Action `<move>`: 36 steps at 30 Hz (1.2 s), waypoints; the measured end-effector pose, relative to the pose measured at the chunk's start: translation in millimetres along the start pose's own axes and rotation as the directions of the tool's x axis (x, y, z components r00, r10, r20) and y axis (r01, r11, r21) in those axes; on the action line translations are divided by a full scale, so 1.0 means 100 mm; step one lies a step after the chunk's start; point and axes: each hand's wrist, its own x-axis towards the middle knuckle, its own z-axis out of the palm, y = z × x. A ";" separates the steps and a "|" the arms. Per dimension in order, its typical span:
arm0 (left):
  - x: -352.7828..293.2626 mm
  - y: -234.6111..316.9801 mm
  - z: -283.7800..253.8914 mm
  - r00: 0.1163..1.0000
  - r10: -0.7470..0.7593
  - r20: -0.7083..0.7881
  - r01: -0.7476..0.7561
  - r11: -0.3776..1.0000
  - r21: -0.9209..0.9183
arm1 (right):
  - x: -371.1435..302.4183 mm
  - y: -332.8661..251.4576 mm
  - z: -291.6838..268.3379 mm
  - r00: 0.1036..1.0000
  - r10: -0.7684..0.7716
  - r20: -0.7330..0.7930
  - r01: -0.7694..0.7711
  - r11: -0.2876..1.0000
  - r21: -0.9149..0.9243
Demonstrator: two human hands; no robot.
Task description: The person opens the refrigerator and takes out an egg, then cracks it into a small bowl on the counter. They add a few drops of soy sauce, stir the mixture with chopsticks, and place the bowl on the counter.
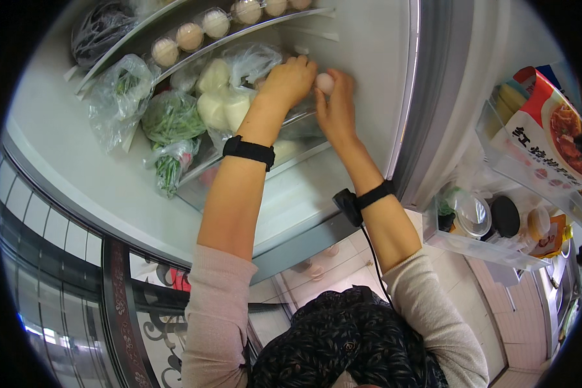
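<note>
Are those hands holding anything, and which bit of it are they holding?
The right hand holds an egg by its sides. Whether the left hand holds anything can't be told: its fingertips are hidden.

Fridge (368, 39) open. Right hand (338, 110) at 1 o'clock, fingers around a pale egg (324, 83). Left hand (291, 81) at 12, near it, fingers curled down, tips hidden. Pale rounded food (215, 113) in clear plastic at 11; bagged greens (172, 119) at 10. Egg row (215, 24) on upper shelf, between 11 and 12. Door racks: red-and-white packet (540, 126) between 2 and 3; lidded containers (504, 216) at 3.
</note>
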 end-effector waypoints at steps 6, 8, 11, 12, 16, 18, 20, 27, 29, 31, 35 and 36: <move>-0.17 0.16 0.23 0.997 -0.083 -0.005 0.082 0.992 -0.099 | -0.19 -0.23 -0.30 0.942 0.335 -0.036 -0.311 0.905 0.291; -0.32 0.28 0.29 0.991 -0.121 -0.052 0.118 0.991 -0.065 | -0.27 -0.38 -0.41 0.848 0.525 0.074 -0.499 0.742 0.447; -0.49 0.50 0.25 0.981 -0.193 0.004 0.193 0.974 -0.117 | -0.37 -0.61 -0.61 0.803 0.566 0.186 -0.572 0.643 0.509; -0.57 0.54 0.18 0.974 -0.204 -0.098 0.184 0.966 -0.182 | -0.44 -0.69 -0.69 0.789 0.566 0.241 -0.599 0.618 0.510; -0.93 0.94 -0.14 0.945 -0.257 -0.203 0.149 0.888 -0.435 | -0.87 -1.00 -1.15 0.760 0.519 0.391 -0.649 0.629 0.429; -1.14 1.21 -0.26 0.944 -0.251 -0.214 0.095 0.829 -0.552 | -1.09 -1.07 -1.48 0.652 0.555 0.516 -0.746 0.589 0.310; -1.40 1.54 -0.29 0.946 -0.243 -0.213 0.043 0.747 -0.664 | -1.34 -1.13 -1.85 0.679 0.514 0.524 -0.693 0.684 0.228; -2.07 2.98 -0.13 0.950 0.062 -0.306 -0.301 0.440 -0.846 | -2.39 -1.05 -3.48 0.501 0.730 0.465 -0.758 0.629 -0.170; -2.08 3.38 -0.10 0.938 0.179 -0.297 -0.343 0.350 -0.872 | -2.66 -0.96 -4.09 0.528 0.793 0.303 -0.722 0.608 -0.332; -2.05 3.77 -0.12 0.924 0.257 -0.284 -0.355 0.295 -0.887 | -2.86 -0.84 -4.71 0.574 0.814 0.087 -0.692 0.539 -0.480; -1.82 4.77 -0.21 0.911 0.300 -0.285 -0.360 0.238 -0.902 | -2.85 -0.58 -6.12 0.739 0.604 -0.300 -0.652 0.527 -0.546; -1.73 5.09 -0.24 0.910 0.296 -0.290 -0.360 0.219 -0.907 | -2.78 -0.56 -6.49 0.685 0.618 -0.386 -0.712 0.454 -0.536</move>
